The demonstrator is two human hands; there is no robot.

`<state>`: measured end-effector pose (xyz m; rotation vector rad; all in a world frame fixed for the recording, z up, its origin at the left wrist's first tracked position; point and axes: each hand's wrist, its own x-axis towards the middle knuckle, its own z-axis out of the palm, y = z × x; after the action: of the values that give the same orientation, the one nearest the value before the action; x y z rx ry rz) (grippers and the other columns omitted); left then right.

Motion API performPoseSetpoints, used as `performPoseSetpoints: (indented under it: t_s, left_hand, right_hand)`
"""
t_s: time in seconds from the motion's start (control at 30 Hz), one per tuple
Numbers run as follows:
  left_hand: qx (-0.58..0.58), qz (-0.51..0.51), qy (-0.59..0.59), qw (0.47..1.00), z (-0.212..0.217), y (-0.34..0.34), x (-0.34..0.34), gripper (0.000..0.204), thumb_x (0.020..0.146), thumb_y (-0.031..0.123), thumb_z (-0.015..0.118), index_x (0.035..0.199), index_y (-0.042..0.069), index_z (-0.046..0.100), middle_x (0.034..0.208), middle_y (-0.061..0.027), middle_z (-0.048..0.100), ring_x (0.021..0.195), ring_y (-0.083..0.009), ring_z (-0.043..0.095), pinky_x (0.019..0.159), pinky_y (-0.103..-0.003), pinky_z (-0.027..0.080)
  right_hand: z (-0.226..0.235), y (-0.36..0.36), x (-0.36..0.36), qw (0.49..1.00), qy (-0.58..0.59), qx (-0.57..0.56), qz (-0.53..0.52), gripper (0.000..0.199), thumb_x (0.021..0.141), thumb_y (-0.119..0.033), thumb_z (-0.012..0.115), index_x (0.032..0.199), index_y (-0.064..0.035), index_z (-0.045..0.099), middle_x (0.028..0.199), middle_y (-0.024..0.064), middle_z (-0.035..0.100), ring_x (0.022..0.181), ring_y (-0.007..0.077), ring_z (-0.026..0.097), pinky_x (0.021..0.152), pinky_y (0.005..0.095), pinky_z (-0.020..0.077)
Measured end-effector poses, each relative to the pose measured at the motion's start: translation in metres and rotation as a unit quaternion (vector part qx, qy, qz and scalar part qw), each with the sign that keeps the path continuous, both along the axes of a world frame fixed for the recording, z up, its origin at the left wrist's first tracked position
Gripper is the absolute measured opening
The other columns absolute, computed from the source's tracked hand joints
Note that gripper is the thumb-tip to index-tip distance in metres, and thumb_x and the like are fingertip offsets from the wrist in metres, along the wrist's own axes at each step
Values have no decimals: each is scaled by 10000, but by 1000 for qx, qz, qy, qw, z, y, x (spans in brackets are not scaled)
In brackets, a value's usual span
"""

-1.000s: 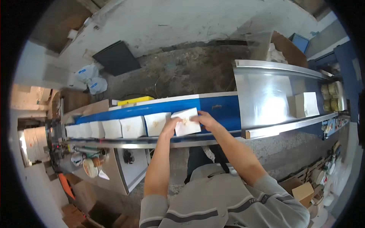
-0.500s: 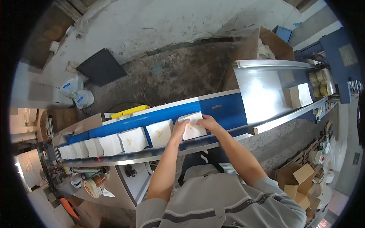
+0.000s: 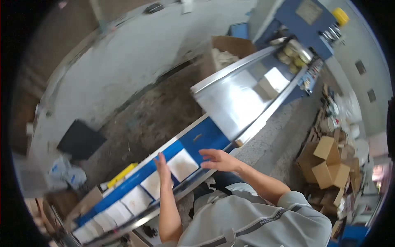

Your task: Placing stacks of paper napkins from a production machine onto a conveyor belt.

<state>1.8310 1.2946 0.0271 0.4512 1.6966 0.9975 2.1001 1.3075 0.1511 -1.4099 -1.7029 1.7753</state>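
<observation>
A white stack that looks like folded paper napkins [image 3: 183,165] lies on the blue conveyor belt [image 3: 200,137], between my two hands. My left hand [image 3: 163,169] is raised by its left edge, fingers stretched up and nothing held. To the right of the stack, my right hand [image 3: 220,159] hovers with its fingers apart and nothing in them. Further down the belt to the left, several similar white stacks [image 3: 136,200] sit in a row, the nearest partly behind my left hand.
A shiny metal chute [image 3: 230,99] adjoins the belt's right end, bearing another white stack [image 3: 275,82]. Beyond it stands a blue machine [image 3: 302,20]. A carton [image 3: 234,45] is behind the chute; open cardboard boxes [image 3: 329,164] lie at right. A yellow bar [image 3: 122,174] lines the belt's far side.
Both hands have come off the white stack, which now rests on the belt. The view has swung toward the right, so the belt runs more steeply across it.
</observation>
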Motion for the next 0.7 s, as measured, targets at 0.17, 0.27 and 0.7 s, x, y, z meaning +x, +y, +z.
performPoseSetpoints:
  t_s: [0.17,0.27,0.7]
  left_hand:
    - [201,43,85,975,57,6,19,601,1013,282,551,1463,-53,334,1520,-243,346,1408,-281,354,1140,-348,282]
    - [230,7,99,968,91,10,47,520,1018,241,545,1417,-56,391,1447,-229,447,1349,-263,438,1106,-336,341]
    - [78,-76,-152,982,60,75,150,759,953,516,576,1425,-42,372,1416,-269,449,1327,-348,465,1085,-463,401]
  right_hand:
    - [96,49,113,989,96,75,-82,490,932,-256,682,1336,-9,557,1216,115,659,1122,192,618,982,326,494]
    - [102,118,207,913,35,286,-288,415,933,-245,681,1274,-19,614,1154,91,682,1035,168,639,918,318,518]
    - [19,263,422,927,-301,94,-201,663,829,-560,694,1152,19,677,1001,71,696,914,169,633,810,299,490]
